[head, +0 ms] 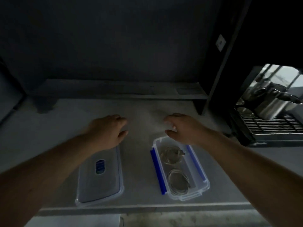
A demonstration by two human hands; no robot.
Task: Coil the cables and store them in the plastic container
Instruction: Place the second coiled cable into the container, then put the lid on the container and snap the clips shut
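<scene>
A clear plastic container [207,184] with blue side clips stands open on the grey counter, right of centre. Two coiled pale cables lie inside it: one coil [171,155] at the far end, another coil [178,184] at the near end. The container's lid [100,182], clear with a blue label, lies flat on the counter to the left. My left hand [109,130] hovers over the lid's far end, fingers loosely curled, holding nothing. My right hand [182,128] hovers over the container's far end, fingers loosely curled and empty.
An espresso machine [268,108] with a metal drip grate stands at the right. A low shelf [118,91] and dark wall run along the back. The counter's front edge [147,206] lies just below the container and lid.
</scene>
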